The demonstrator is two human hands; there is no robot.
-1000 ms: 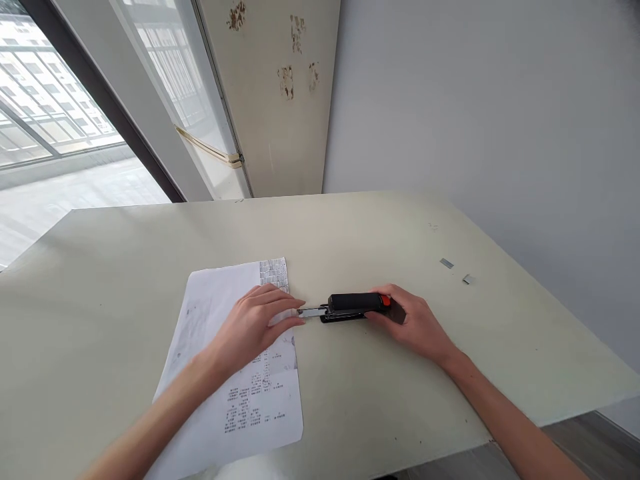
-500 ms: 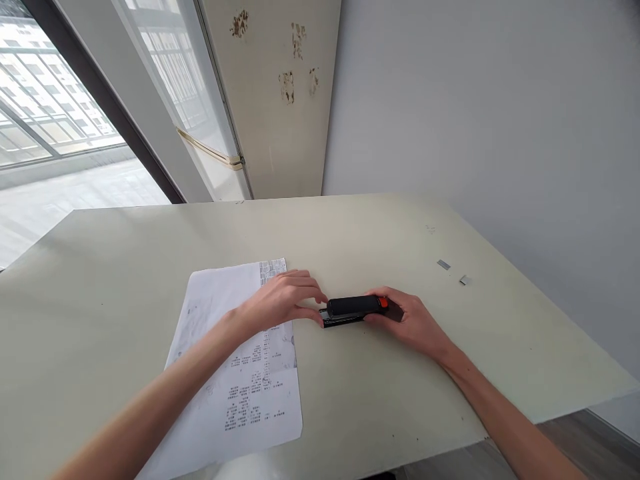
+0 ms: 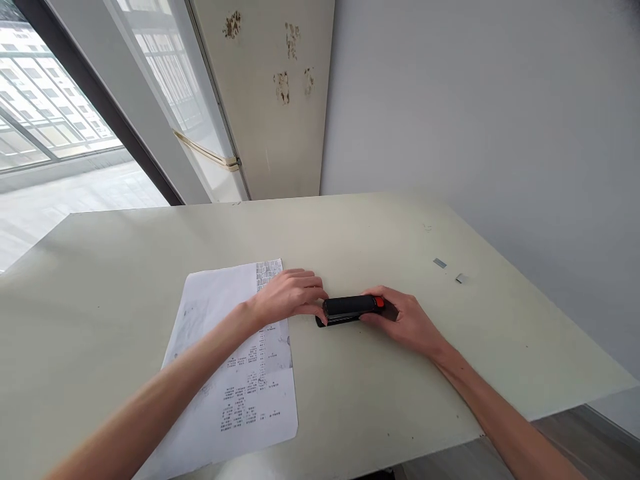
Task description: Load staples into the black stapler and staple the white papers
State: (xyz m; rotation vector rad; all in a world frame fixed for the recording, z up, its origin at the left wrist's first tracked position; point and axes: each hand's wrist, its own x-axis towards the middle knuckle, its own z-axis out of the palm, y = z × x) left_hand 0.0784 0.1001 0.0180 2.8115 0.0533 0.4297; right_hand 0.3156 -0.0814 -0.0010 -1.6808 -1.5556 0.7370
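Observation:
A black stapler (image 3: 350, 307) with a red part at its right end lies across the middle of the table. My right hand (image 3: 403, 319) grips its right end between thumb and fingers. At the stapler's left end, my left hand (image 3: 293, 297) has its thumb and fingers closed on the front tip. Printed paper (image 3: 250, 400) lies flat beneath my left forearm, partly covered by it.
Two small pieces, a row of staples (image 3: 440, 263) and another bit (image 3: 459, 279), lie on the right of the pale table (image 3: 370, 393). Behind the table stand a cabinet (image 3: 280, 147) and a grey wall (image 3: 450, 100). A window is at the left.
The metal piece that stuck out at the stapler's left end no longer shows. My left thumb and fingers have moved slightly right against that end. The view has shifted a little.

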